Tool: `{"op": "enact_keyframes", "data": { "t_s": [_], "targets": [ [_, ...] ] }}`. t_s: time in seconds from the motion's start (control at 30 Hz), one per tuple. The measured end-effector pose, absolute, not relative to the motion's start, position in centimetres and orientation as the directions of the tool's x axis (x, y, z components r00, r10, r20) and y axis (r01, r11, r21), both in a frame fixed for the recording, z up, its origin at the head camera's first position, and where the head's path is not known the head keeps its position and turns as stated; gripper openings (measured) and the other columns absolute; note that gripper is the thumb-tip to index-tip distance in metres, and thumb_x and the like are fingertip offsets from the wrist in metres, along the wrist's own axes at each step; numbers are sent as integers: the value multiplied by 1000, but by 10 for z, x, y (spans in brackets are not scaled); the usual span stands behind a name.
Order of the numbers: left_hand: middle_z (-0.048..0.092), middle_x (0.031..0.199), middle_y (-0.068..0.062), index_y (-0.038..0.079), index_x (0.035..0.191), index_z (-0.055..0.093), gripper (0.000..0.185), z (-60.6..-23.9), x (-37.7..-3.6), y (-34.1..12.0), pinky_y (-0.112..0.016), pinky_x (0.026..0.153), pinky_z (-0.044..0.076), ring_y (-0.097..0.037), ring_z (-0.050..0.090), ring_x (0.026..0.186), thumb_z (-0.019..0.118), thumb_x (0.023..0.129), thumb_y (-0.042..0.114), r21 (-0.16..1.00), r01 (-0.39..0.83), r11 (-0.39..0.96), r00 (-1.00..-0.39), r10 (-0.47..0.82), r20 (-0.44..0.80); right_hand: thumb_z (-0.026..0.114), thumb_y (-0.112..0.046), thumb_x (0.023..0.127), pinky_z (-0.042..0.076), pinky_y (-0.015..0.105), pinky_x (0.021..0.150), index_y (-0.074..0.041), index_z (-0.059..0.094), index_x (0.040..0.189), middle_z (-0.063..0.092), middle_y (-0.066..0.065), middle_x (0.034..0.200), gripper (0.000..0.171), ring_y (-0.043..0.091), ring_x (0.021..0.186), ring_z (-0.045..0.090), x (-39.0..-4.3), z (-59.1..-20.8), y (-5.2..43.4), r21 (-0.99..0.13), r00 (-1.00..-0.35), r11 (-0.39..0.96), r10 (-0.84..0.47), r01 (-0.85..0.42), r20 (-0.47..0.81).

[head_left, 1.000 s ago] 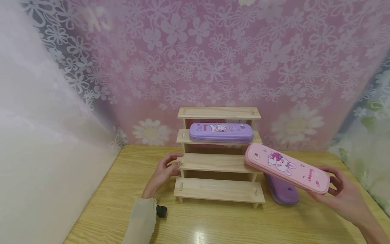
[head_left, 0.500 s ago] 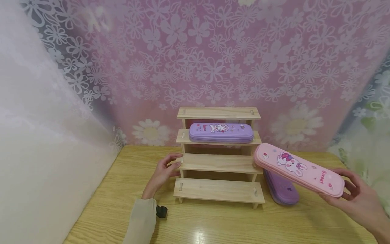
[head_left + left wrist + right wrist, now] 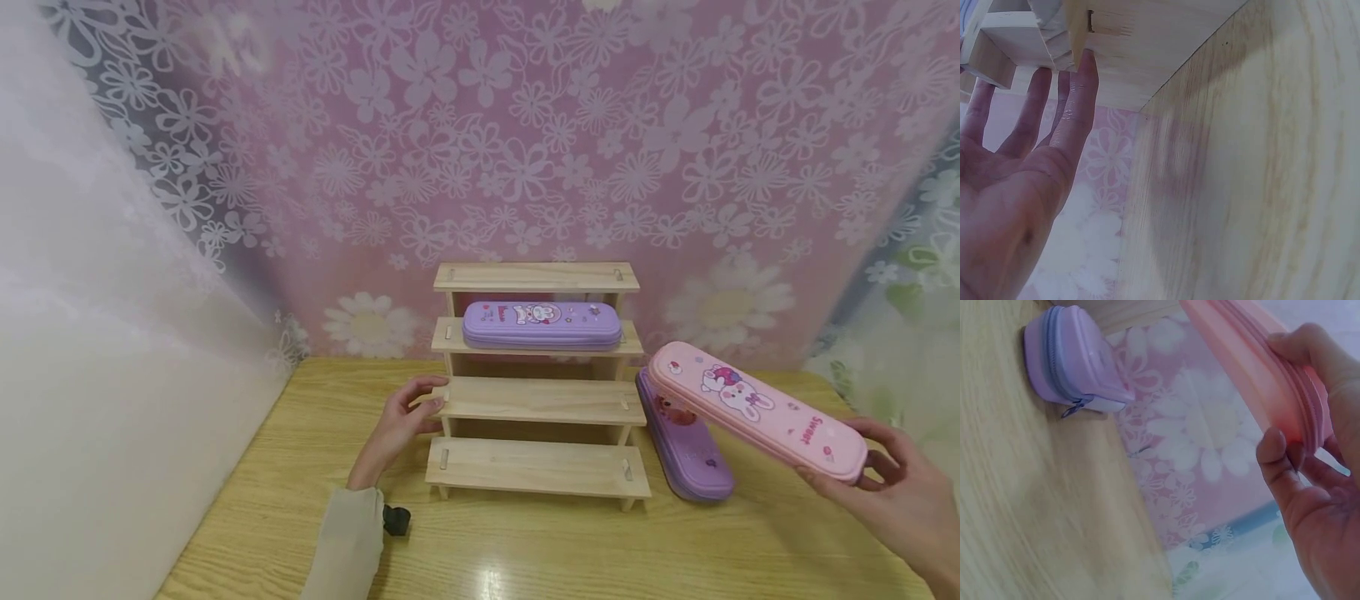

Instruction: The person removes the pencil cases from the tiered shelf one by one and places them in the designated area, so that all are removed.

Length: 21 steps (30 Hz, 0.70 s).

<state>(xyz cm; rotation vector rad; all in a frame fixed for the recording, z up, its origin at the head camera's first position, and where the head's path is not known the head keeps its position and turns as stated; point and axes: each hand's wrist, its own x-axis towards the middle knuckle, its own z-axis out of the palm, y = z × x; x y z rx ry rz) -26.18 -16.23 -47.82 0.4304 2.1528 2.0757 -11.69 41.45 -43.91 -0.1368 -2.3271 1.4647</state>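
Right hand (image 3: 896,487) pinches the pink pencil case (image 3: 757,410) by its near end, thumb under & fingers over, held tilted in the air above the table (image 3: 525,550), just right of the wooden step rack (image 3: 536,400). Prob. light, stiff-shelled w/ a smooth, slightly slick skin, so a mid-body grip would steady it better; long, rounded, bunny print, zip round the edge. Left hand (image 3: 397,429) has straight fingers touching the rack's left side; farther back, one purple case (image 3: 686,442) on the table, another (image 3: 542,325) on the second shelf from the top.

Pink case (image 3: 1254,375) in right hand (image 3: 1322,506)
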Motion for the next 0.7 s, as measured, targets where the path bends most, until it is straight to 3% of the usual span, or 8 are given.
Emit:
{"op": "enact_keyframes", "data": {
  "t_s": [0.23, 0.4, 0.7],
  "targets": [
    [48, 141, -16, 9, 139, 58, 37, -478, -261, -162, -66, 96, 54, -19, 64, 105, 61, 104, 19, 993, 114, 20, -956, 275, 104, 85, 1, 80, 47, 10, 53, -40, 55, 129, 52, -30, 108, 70, -8, 71, 52, -122, -447, 415, -873, -884, 486, 396, -27, 247],
    [48, 140, -16, 9, 139, 58, 37, -478, -261, -162, -66, 96, 54, -17, 65, 103, 62, 104, 20, 994, 108, 17, -957, 274, 99, 89, -14, 80, 43, 14, 48, -49, 47, 123, 46, -29, 100, 70, -4, 66, 47, -125, -453, 412, -833, -840, 549, 484, 72, 246],
    [48, 143, -18, 10, 139, 58, 36, -479, -262, -162, -65, 95, 55, -18, 65, 105, 61, 104, 20, 993, 115, 22, -955, 277, 104, 91, -29, 77, 42, 16, 45, -45, 46, 126, 39, -31, 98, 68, -6, 62, 45, -130, -460, 411, -787, -774, 581, 590, 209, 229]
  ]
}}
